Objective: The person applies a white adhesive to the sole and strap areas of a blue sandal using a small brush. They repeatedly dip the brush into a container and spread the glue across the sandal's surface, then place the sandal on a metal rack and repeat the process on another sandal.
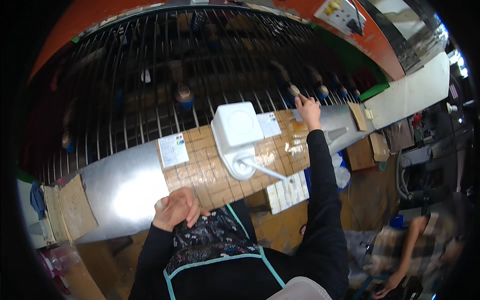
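Observation:
My left hand (178, 207) is palm up at the near edge of the bench, fingers loosely bent and apart, holding nothing. Something white covers its thumb tip. My right hand (308, 110) reaches to the far edge, its index finger stretched toward a beige-ended, blue-ringed object (293, 91) among the metal rods. The fingertips meet or nearly meet its end; I cannot tell which. Between my hands, a white plastic device (239, 126) with a boxy body rests on a taped cardboard sheet (200, 172). A thin white lever (267, 171) sticks out from its base toward the right.
Beyond the metal bench (117, 192) runs a rack of metal rods (145, 95) with several similar blue-ringed objects. A white box (287, 194) stands below the bench edge. An orange panel holds a socket board (341, 16). At lower right another person's arm (407, 250) reaches down.

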Action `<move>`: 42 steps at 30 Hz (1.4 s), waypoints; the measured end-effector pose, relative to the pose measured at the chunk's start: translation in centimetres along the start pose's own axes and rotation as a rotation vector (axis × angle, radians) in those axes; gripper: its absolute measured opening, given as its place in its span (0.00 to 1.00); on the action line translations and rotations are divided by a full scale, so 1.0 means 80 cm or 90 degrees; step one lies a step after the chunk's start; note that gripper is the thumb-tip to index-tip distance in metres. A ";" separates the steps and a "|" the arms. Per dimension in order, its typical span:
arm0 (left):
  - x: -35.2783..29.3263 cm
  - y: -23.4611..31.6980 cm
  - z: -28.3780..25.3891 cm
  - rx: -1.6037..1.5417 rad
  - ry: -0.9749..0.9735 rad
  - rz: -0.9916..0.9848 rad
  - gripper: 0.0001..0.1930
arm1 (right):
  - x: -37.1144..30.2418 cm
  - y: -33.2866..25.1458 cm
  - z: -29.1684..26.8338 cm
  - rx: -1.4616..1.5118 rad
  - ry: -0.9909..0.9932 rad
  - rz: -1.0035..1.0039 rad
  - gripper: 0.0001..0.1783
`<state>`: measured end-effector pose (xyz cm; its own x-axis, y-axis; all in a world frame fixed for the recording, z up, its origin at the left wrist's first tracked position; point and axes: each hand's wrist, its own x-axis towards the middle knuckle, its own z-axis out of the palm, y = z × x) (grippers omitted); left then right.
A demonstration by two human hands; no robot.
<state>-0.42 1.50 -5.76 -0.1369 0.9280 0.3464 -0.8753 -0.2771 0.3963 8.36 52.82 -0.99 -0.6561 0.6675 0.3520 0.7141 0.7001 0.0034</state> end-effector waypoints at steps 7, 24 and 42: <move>-0.032 0.009 -0.036 0.040 0.228 0.084 0.30 | 0.099 0.001 0.083 -0.072 -0.234 0.114 0.39; -0.014 0.010 -0.017 0.118 0.211 0.062 0.28 | 0.062 -0.029 -0.107 0.346 -0.082 0.020 0.27; -0.090 -0.029 0.037 0.198 0.368 -0.084 0.47 | -0.364 -0.270 -0.183 0.856 -0.415 -0.374 0.52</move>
<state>3.98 -5.25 -6.70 -0.3406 0.9191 -0.1983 -0.7385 -0.1310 0.6614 15.62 14.53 2.42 -0.9873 -0.0186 0.1576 -0.1539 0.3552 -0.9220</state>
